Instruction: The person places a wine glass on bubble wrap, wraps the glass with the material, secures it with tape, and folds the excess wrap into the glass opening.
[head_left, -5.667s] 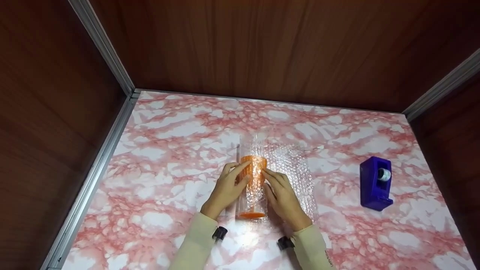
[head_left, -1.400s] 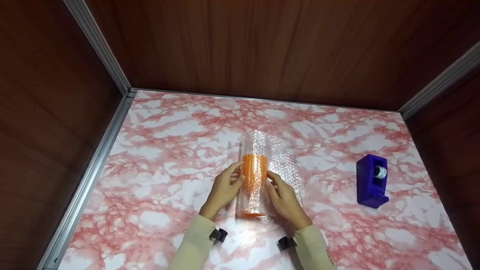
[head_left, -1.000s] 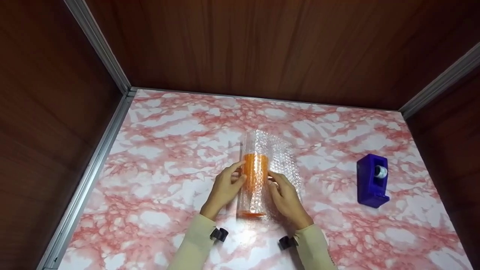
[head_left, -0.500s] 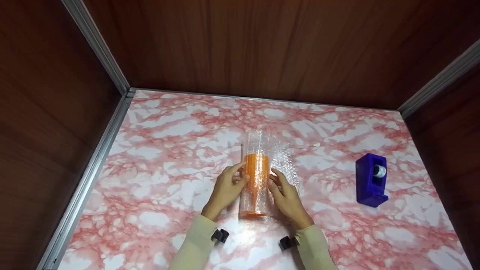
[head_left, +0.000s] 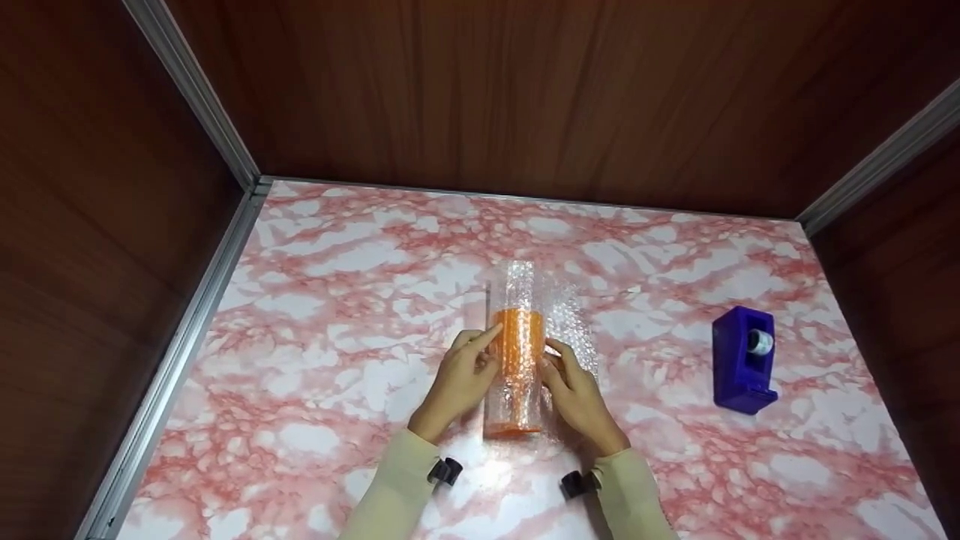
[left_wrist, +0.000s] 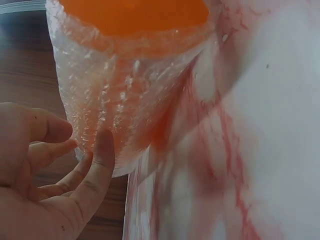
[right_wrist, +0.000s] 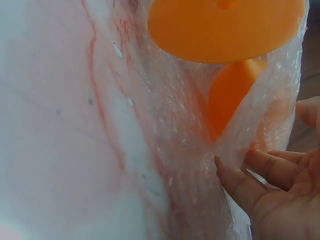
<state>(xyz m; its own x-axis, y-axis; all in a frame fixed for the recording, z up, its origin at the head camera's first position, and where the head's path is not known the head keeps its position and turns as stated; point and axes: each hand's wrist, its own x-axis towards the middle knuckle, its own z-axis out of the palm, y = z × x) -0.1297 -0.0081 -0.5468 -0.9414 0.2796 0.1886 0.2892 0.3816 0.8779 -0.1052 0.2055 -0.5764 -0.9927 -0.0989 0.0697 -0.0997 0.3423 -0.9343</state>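
Note:
An orange goblet (head_left: 520,337) lies on its side inside clear bubble wrap (head_left: 574,315), its round foot toward the person. A flat part of the wrap spreads to the right. My left hand (head_left: 459,379) holds the roll's left side, thumb and fingers against the wrap. At the opposite side, my right hand (head_left: 577,390) grips the roll with thumb and fingertips. In the left wrist view, the foot (left_wrist: 135,15) shows at the wrap's open end. The right wrist view shows the goblet's bowl (right_wrist: 230,100) behind its foot, and fingers (right_wrist: 242,182) touching the wrap.
To the right stands a purple tape dispenser (head_left: 735,367) with a tape roll (head_left: 760,343) in it. The tabletop (head_left: 337,315) has a red and white marbled surface. Dark wood panels (head_left: 487,97) with metal edging enclose it at the back and both sides.
The wrapped goblet has shifted slightly right, both hands moving along with it. Less flat bubble wrap shows on the right than several seconds ago. The tape dispenser stays in place.

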